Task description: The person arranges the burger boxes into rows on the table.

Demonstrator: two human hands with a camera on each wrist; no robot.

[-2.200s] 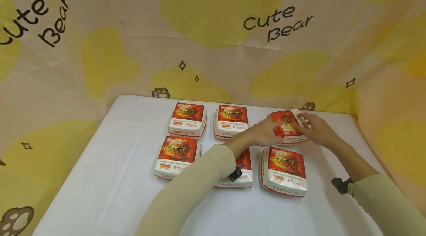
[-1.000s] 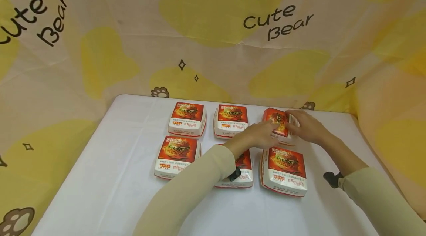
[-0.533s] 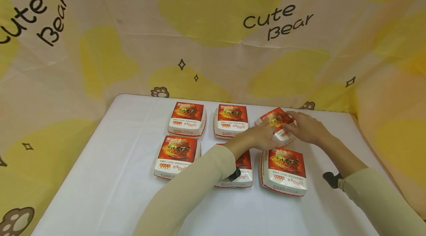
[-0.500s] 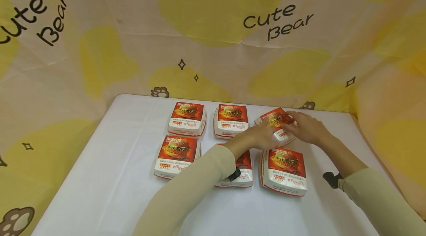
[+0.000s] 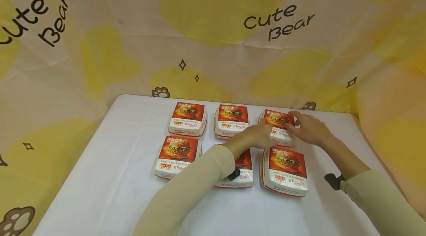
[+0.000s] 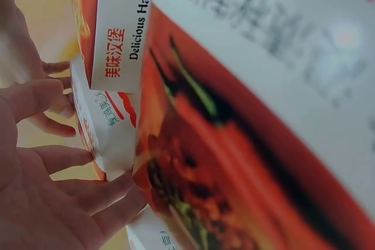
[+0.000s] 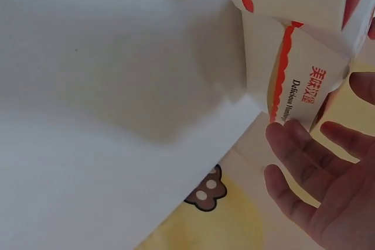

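A red and white cardboard hamburger box (image 5: 282,118) lies flat at the right end of the back row, burger picture upward. My left hand (image 5: 261,136) is at its left side, and in the left wrist view the left hand (image 6: 53,203) lays extended fingers along the box's wall (image 6: 111,130). Beside the right wall is my right hand (image 5: 309,128). In the right wrist view the right hand (image 7: 340,191) has loosely bent fingers, one or two tips touching the box (image 7: 304,77). Another hamburger box (image 5: 284,169) stands directly in front.
Two more boxes, one at the middle (image 5: 232,115) and one at the left (image 5: 187,117), complete the back row. In front, a box (image 5: 178,154) sits left and another (image 5: 244,177) is partly under my left forearm. A printed cloth (image 5: 206,36) hangs behind the white table (image 5: 110,177).
The far right box was turned sideways, then rotated between both hands until its printing faces the same way as the others. My right hand has shifted left; its grip has loosened.
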